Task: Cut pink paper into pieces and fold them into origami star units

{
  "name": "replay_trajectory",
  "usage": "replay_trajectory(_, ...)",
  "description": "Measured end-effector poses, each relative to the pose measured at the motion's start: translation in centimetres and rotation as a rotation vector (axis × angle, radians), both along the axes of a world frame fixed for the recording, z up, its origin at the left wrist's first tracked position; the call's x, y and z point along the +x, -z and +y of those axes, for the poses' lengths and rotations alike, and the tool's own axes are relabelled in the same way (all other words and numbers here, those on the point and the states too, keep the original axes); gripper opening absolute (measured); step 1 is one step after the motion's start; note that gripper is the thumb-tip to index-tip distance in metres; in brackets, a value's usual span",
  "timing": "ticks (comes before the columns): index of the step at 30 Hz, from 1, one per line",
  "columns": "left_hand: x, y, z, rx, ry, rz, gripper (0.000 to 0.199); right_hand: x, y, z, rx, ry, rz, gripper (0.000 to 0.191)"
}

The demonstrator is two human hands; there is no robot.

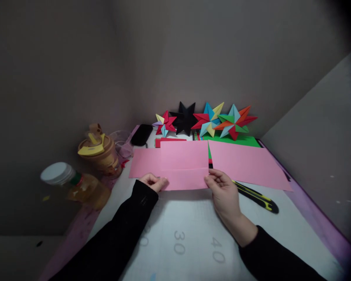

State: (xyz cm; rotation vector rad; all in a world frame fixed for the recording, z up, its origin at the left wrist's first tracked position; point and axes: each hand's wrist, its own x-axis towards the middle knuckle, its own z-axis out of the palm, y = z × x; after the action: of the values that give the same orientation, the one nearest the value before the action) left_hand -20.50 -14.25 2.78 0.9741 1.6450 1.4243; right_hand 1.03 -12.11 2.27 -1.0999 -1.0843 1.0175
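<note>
A pink sheet of paper (185, 156) with a crease running across it is held up in front of me. My left hand (152, 182) pinches its lower left corner between thumb and fingers. At the lower right corner, my right hand (224, 191) grips the same sheet, thumb in front. Behind it to the left lies a second pink sheet (144, 163), partly covered. Another, larger pink sheet (248, 164) rests to the right. A black and yellow utility knife (257, 197) lies beside my right hand, its front end hidden behind that hand.
Folded paper stars, one black (186, 119) and several multicoloured (235, 123), stand against the wall. Green paper (245, 140) lies below them. To the left are a black phone (142, 135), a brown cup (101, 152) and a bottle with a white lid (58, 173). A numbered white mat (193, 222) covers the table.
</note>
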Motion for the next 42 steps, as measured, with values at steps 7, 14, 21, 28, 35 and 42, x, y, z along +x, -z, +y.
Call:
replay_trajectory(7, 0.0, 0.4, 0.2, 0.028, 0.015, -0.017, 0.040, 0.0, -0.1, -0.2, 0.003, 0.002, -0.011, 0.026)
replay_trajectory(14, -0.3, 0.2, 0.2, -0.002, 0.161, -0.245, 0.038, 0.1, 0.4, 0.1, -0.006, -0.018, -0.020, 0.026)
replay_trajectory(21, -0.2, 0.1, -0.3, -0.018, 0.238, -0.008, 0.031, 0.0, -0.3, -0.5, 0.325, 0.091, -0.591, 0.032)
replay_trajectory(28, 1.9, -0.2, -1.8, -0.170, 0.457, -0.018, 0.036, -2.2, -3.5, -1.6, 0.349, -0.290, -1.049, 0.011)
replay_trajectory(35, -0.1, 0.9, -1.0, -0.333, 0.535, 0.258, 0.030, -3.5, -1.5, 0.5, 0.051, -0.656, -1.235, 0.016)
replay_trajectory(42, -2.4, 1.5, 0.6, 0.085, 0.774, 0.676, 0.013, -3.9, -1.2, -0.2, 0.104, -0.674, -1.460, 0.018)
